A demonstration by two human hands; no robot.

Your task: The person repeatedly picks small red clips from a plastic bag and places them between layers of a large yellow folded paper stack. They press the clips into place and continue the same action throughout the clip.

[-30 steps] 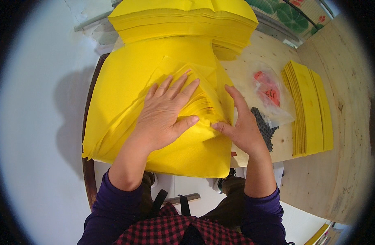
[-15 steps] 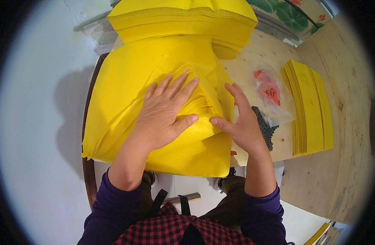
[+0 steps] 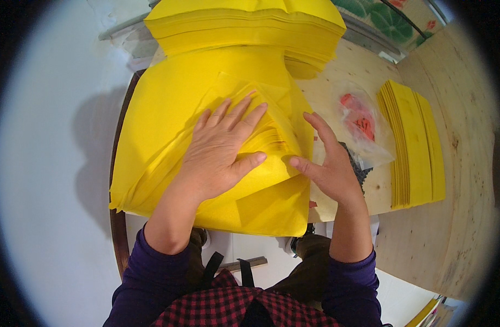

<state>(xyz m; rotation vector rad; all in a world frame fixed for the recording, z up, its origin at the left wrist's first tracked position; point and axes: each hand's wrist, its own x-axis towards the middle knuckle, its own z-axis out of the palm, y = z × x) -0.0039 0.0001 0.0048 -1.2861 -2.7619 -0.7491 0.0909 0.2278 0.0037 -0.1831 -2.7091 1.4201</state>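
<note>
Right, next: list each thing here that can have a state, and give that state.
Yellow sheets: layered, partly turned over
Left hand: spread, palm down
Right hand: open, thumb apart
Far yellow stack: piled
Yellow bundle at right: stacked
Plastic bag: crumpled
Dark textured piece: partly hidden

Bare hands [image 3: 216, 151] [image 3: 335, 168] apart, left one palm-down

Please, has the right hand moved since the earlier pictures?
Yes, slightly to the right: the right hand now covers more of the left side of the dark textured piece, which has stayed in place on the wooden surface.
</note>
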